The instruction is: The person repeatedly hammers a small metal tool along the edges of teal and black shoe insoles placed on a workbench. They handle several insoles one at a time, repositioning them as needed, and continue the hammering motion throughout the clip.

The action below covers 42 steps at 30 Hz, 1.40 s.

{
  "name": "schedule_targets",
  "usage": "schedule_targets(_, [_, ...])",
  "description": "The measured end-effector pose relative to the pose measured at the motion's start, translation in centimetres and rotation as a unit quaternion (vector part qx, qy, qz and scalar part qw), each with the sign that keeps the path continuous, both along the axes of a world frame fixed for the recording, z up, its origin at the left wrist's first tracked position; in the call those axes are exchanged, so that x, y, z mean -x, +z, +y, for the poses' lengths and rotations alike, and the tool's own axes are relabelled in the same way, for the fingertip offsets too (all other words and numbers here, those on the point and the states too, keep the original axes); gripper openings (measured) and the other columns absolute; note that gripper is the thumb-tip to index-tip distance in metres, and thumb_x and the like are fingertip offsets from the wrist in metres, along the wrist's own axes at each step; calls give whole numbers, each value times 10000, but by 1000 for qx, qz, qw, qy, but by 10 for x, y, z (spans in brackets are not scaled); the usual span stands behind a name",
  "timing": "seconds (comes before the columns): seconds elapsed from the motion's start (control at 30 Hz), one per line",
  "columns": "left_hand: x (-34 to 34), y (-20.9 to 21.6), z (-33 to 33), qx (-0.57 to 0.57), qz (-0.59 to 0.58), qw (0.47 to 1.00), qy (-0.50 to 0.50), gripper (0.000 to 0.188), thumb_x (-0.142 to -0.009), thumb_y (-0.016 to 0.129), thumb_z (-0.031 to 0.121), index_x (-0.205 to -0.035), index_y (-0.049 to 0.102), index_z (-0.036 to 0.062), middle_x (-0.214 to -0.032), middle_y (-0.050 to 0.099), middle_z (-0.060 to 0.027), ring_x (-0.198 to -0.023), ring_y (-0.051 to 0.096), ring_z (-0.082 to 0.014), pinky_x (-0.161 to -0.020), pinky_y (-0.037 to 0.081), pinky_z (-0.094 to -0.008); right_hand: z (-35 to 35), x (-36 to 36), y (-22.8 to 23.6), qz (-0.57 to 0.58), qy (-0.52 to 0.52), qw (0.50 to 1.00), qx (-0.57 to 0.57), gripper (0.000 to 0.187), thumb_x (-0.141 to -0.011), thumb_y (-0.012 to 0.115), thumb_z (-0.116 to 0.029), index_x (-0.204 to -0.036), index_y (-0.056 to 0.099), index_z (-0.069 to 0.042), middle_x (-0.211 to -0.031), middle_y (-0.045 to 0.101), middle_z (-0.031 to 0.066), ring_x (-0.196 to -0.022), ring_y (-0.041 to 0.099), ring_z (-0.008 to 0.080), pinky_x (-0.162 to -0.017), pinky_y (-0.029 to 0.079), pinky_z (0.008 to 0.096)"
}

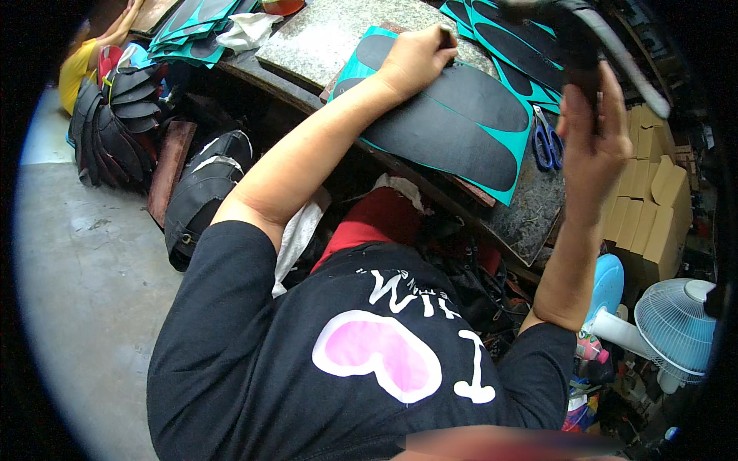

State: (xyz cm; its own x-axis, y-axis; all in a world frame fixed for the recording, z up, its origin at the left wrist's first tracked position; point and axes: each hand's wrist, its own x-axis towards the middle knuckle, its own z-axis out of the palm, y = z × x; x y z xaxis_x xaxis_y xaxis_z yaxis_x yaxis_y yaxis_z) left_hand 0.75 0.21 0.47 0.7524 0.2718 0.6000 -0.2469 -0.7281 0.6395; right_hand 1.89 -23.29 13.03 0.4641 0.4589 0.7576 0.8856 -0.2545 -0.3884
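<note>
My left hand [419,60] is closed and rests on a teal sheet [503,184] on the workbench. The sheet bears long black sole-shaped pieces [461,142]. A small dark end [447,35] shows at the fingers of this hand, too little of it to name. My right hand [597,134] is raised at the right of the bench, its fingers round a dark, blurred object [580,58]. What that object is, I cannot make out. A pair of scissors with blue handles [547,147] lies between the sheet and my right hand.
A speckled stone slab [307,46] lies on the bench. Other teal sheets are stacked at the far left [192,31] and far right [515,42]. Cardboard boxes [646,207] and a fan [676,326] stand at right. Black curved pieces [115,127] hang at left, near a person in yellow [73,77].
</note>
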Motion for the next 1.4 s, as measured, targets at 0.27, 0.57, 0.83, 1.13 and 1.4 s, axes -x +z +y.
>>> schedule_targets(0.27, [1, 10, 7, 257, -55, 964, 43, 124, -871, 652, 102, -928, 650, -8, -804, 707, -138, -741, 708, -189, -650, 567, -316, -9, -17, -41, 142, -130, 963, 188, 443, -936, 584, -441, -1267, 599, -148, -1049, 691, 174, -938, 678, 354, -773, 532, 395])
schedule_targets(0.57, [17, -6, 36, 228, 62, 972, 15, 145, -885, 658, 139, -942, 672, 6, -795, 707, -93, -685, 699, -130, -653, 557, -274, -3, -14, -32, 133, -73, 977, 149, 447, -936, 612, -412, -1285, 606, -132, -1073, 703, 150, -962, 699, 267, -797, 536, 346])
schedule_targets(0.83, [15, 6, 25, -83, 1, 996, 21, 145, -859, 666, 148, -958, 631, 47, -797, 675, -185, -745, 686, -327, -678, 547, -389, 18, 1, -5, 46, 31, 998, -12, 375, -925, 661, -244, -1256, 602, -79, -998, 711, 139, -855, 681, 190, -697, 544, 329])
schedule_targets(1.13, [9, -3, 22, 308, 7, 951, -9, 158, -841, 681, 156, -918, 670, 18, -821, 710, -137, -686, 706, -228, -655, 562, -339, -3, -23, -26, 26, -66, 989, 126, 415, -917, 635, -399, -1263, 614, -172, -1003, 706, 151, -899, 705, 287, -739, 544, 365])
schedule_targets(1.4, [11, 5, 7, -101, -29, 994, 12, 186, -861, 682, 186, -969, 608, 54, -838, 666, -195, -796, 662, -370, -694, 537, -399, 17, -2, -14, -43, -1, 999, 17, 374, -919, 667, -275, -1252, 599, -117, -958, 712, 152, -785, 703, 293, -678, 550, 365])
